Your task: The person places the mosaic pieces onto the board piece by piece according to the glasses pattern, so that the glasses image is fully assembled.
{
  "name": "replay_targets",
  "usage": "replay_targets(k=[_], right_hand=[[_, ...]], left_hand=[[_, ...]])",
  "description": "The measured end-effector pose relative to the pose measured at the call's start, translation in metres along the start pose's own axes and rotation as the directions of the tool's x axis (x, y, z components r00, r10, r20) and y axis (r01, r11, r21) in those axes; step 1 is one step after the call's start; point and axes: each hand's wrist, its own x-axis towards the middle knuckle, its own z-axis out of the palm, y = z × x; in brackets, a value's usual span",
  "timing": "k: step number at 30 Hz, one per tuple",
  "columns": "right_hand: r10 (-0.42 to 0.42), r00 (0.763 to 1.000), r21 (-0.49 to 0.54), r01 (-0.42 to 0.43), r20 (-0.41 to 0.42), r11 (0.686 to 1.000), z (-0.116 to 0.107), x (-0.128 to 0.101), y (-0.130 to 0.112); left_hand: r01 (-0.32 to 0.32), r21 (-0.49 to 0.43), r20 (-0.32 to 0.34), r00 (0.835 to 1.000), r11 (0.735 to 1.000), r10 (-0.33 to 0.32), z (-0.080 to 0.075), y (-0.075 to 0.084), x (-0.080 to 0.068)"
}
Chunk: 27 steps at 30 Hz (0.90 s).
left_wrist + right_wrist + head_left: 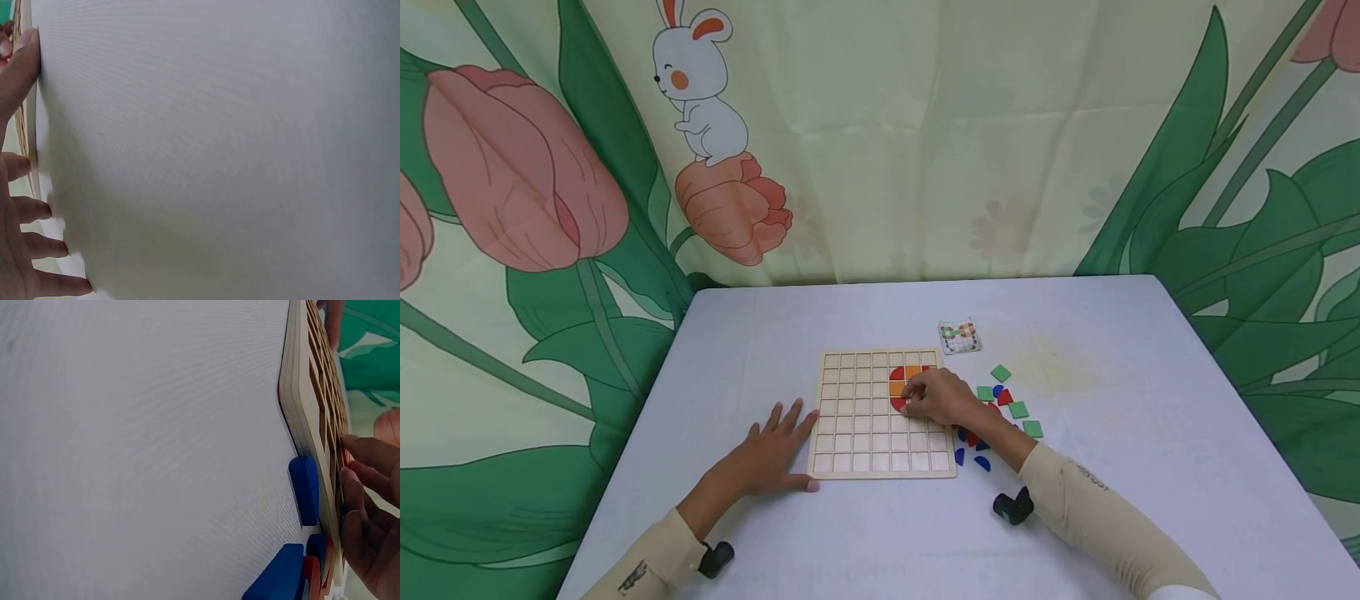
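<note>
A square wooden grid board (pixel 859 425) lies on the white table. My left hand (pixel 775 454) rests spread at its left side, with the thumb by the lower left corner and the fingers along the edge. In the left wrist view the left hand's straight fingers (pixel 45 245) show beside the board. Over the board's right part, my right hand (pixel 943 396) has bent fingers and pinches a small red piece (pixel 897 404) at the grid. Orange pieces (pixel 913 372) and a red rounded piece (pixel 897 373) sit in cells just above; the hand covers some cells.
A small pattern card (pixel 959 337) lies beyond the board's upper right corner. Loose green squares (pixel 1001 373), red pieces (pixel 1004 397) and blue pieces (pixel 982 462) are scattered to the right of the board. A blue piece (pixel 304 490) stands close against its edge.
</note>
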Motion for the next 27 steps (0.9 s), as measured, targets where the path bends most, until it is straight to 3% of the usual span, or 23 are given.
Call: replay_targets(k=[6, 16, 22, 27], right_hand=[[-0.054, 0.997, 0.016, 0.053, 0.06, 0.998, -0.007, -0.001, 0.006], [-0.074, 0.993, 0.198, 0.055, 0.09, 0.979, -0.031, -0.01, 0.032], [-0.052, 0.998, 0.161, 0.045, 0.042, 0.986, -0.045, -0.02, 0.052], [0.004, 0.999, 0.141, -0.011, 0.043, 0.99, -0.05, -0.029, 0.062]], left_hand=[[0.004, 0.001, 0.0, 1.0, 1.0, -0.004, -0.001, 0.001, -0.001], [-0.005, 0.003, -0.014, 1.0, 1.0, 0.005, -0.001, 0.001, -0.001], [-0.005, 0.003, -0.011, 1.0, 1.0, 0.005, -0.001, 0.001, -0.001], [-0.001, -0.002, -0.011, 1.0, 1.0, 0.001, -0.001, 0.001, -0.001]])
